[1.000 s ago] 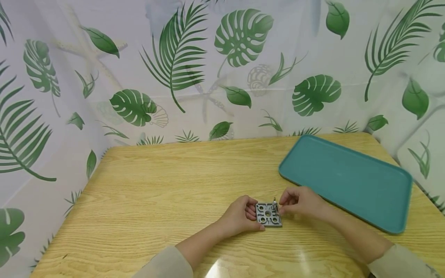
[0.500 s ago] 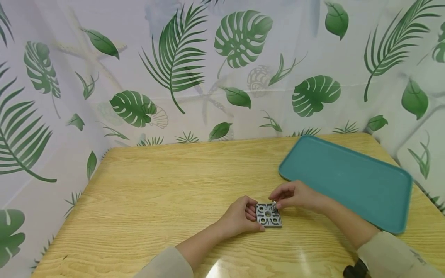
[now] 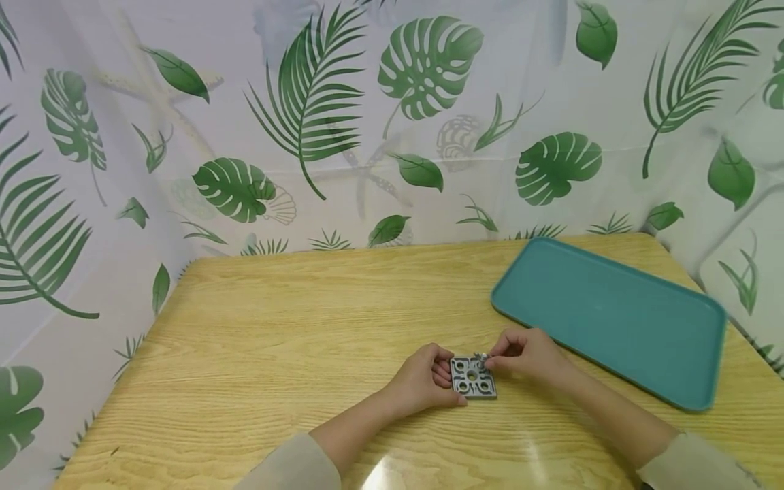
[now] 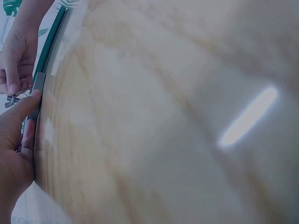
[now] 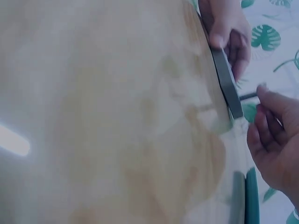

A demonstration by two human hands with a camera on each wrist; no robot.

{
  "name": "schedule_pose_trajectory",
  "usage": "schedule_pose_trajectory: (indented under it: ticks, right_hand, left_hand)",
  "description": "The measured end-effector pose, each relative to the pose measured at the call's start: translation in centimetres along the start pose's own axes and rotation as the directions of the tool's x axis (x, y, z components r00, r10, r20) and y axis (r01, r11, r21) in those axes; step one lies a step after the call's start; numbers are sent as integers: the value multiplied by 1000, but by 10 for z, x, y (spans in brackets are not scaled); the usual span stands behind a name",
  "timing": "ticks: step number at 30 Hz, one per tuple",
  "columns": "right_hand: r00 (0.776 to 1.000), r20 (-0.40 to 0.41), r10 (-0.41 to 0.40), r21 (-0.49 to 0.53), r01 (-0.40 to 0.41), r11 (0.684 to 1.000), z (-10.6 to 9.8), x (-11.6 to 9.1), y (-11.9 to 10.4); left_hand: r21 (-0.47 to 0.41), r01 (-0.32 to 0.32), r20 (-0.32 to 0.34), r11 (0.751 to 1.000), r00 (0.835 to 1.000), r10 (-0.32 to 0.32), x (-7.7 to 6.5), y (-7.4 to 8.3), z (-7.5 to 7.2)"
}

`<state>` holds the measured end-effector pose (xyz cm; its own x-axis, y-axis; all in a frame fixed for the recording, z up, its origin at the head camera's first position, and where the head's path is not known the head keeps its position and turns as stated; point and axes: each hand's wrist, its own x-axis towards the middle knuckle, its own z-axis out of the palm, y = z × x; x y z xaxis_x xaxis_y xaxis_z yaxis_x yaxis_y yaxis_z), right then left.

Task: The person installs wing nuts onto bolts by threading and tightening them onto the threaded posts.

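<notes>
A square grey metal plate (image 3: 463,376) with several round holes lies flat on the wooden table. My left hand (image 3: 422,381) grips its left side, thumb at the near edge, fingers at the far left corner. From the plate's far right corner rises a small silvery screw (image 3: 480,356); its wing-like head (image 4: 11,101) shows in the left wrist view. Thumb and forefinger of my right hand (image 3: 528,354) pinch the screw at its top. The right wrist view has the plate (image 5: 225,77) edge-on, with the screw's shank (image 5: 248,96) between it and my right fingertips.
A teal tray (image 3: 612,306) lies at an angle on the right of the table, just behind my right forearm. The wooden table (image 3: 294,327) stretches to the left and back. Leaf-patterned cloth (image 3: 361,122) hangs along the back and both sides.
My right hand went from beside the screw to over its top, then drew back slightly right, still at it. The screw's head has turned. The left hand and plate stayed in place.
</notes>
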<state>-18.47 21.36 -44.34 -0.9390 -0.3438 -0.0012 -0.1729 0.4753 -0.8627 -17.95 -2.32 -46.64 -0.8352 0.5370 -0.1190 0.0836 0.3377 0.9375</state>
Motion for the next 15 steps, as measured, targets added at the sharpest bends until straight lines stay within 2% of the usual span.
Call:
schedule_pose_trajectory:
  ticks: [4, 7, 11, 15]
  right_hand:
    - [994, -89, 58, -40, -62, 997, 8, -8, -7]
    - [991, -120, 61, -55, -68, 996, 13, -11, -11]
    - [995, -95, 44, -56, -49, 997, 12, -13, -11]
    - [1000, -10, -3, -114, 2, 993, 2, -9, -6]
  left_hand:
    - [6, -1, -3, 1000, 1000, 1, -1, 0, 0]
    - [8, 0, -3, 1000, 1000, 0, -1, -1, 0]
    - [3, 2, -1, 1000, 1000, -2, -1, -2, 0]
    - [-2, -2, 0, 1000, 1000, 2, -1, -2, 0]
